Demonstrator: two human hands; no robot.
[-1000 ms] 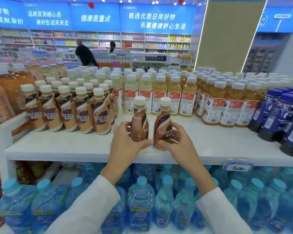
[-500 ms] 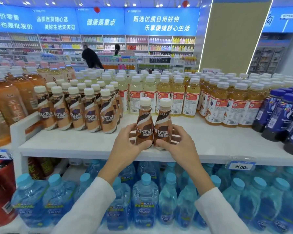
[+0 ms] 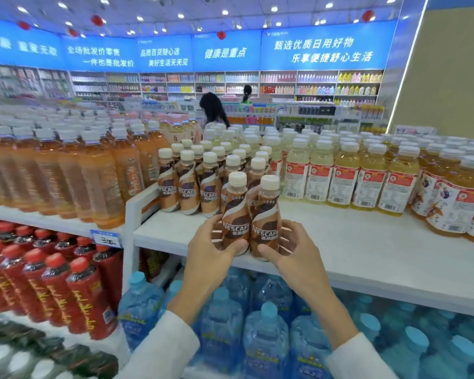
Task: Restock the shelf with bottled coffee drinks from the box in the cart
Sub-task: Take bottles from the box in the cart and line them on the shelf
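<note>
Two brown Nescafe coffee bottles with cream caps stand side by side near the front edge of the white shelf (image 3: 367,250). My left hand (image 3: 208,250) grips the left coffee bottle (image 3: 236,214) low on its body. The right coffee bottle (image 3: 266,217) is gripped the same way by my right hand (image 3: 293,250). The two bottles touch each other. Just behind them and to the left stands a block of several identical stocked coffee bottles (image 3: 192,181). No box or cart is in view.
Yellow juice bottles (image 3: 345,176) fill the shelf to the right, orange tea bottles (image 3: 93,170) the shelf to the left. Blue water bottles (image 3: 266,337) and red bottles (image 3: 47,283) sit on lower shelves. Two people (image 3: 212,110) stand in a far aisle.
Both bottles have moved left along the shelf toward the stocked coffee row, still gripped in my hands. The camera has swung left, showing more of the left shelves.
</note>
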